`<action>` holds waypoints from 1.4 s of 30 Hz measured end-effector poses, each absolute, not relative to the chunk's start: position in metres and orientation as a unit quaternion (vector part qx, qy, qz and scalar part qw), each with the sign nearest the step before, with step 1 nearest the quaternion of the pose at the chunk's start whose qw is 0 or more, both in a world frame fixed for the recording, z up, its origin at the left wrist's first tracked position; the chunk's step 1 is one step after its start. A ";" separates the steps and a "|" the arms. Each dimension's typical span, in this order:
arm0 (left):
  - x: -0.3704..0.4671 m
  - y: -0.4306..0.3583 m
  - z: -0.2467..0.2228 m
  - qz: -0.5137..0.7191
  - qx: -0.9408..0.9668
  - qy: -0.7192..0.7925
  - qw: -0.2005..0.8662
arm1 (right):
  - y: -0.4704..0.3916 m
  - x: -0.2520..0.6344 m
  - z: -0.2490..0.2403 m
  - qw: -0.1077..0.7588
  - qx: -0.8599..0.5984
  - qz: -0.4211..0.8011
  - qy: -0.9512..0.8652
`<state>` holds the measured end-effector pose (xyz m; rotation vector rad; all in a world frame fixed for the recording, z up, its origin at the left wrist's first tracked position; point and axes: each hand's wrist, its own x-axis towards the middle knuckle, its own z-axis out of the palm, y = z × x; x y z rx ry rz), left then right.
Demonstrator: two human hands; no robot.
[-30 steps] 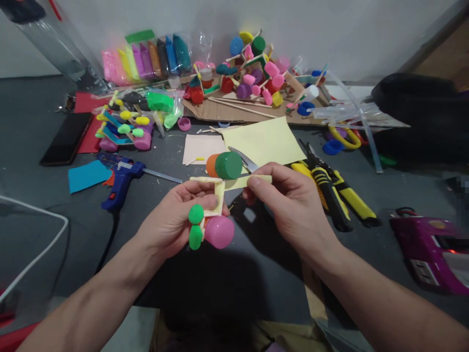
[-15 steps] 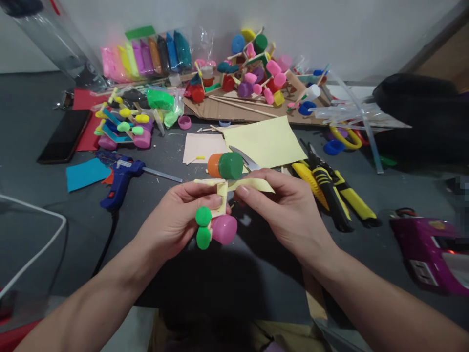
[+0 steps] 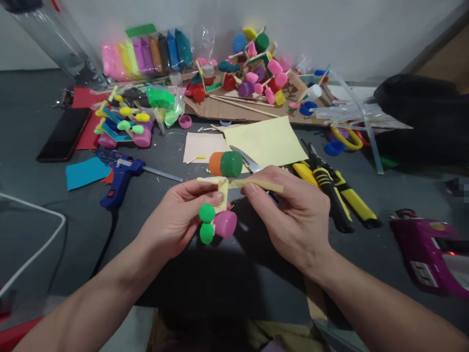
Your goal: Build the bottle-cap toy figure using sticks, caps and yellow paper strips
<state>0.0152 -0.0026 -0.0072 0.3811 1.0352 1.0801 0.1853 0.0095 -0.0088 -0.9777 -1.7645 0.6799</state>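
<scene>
Dark tabletop (image 3: pixel 220 278); glue gun label (image 3: pixel 125 162) illegible. Left grip (image 3: pixel 172 214) pinching craft frame (image 3: pixel 223 199), right grip (image 3: pixel 296 212) pinching yellow strip (image 3: pixel 266 185).

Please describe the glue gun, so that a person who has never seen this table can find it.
On the dark table, look left of the left hand to the flat blue paper. The glue gun lies at its right edge, darker blue than the paper, with a clear stick and a black cord.
</scene>
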 end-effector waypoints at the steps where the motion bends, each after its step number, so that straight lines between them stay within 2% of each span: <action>1: 0.016 -0.002 -0.007 0.492 0.172 0.474 0.710 | 0.009 0.185 -0.008 0.481 -0.397 0.248 -0.742; 15: 0.019 -0.003 -0.012 0.527 0.231 0.471 0.668 | 0.007 0.185 -0.010 0.407 -0.338 0.000 -0.848; 24: 0.017 -0.005 -0.021 0.552 0.295 0.464 0.627 | 0.012 0.179 -0.010 0.378 -0.311 -0.073 -0.869; 32: 0.012 -0.004 -0.023 0.544 0.320 0.462 0.623 | 0.020 0.186 -0.010 0.353 -0.256 -0.055 -0.898; 39: 0.008 -0.009 -0.015 0.514 0.325 0.442 0.660 | 0.024 0.193 -0.011 0.343 -0.260 -0.037 -0.902; 42: 0.008 -0.007 -0.015 0.519 0.326 0.455 0.645 | 0.025 0.193 -0.011 0.340 -0.257 -0.032 -0.904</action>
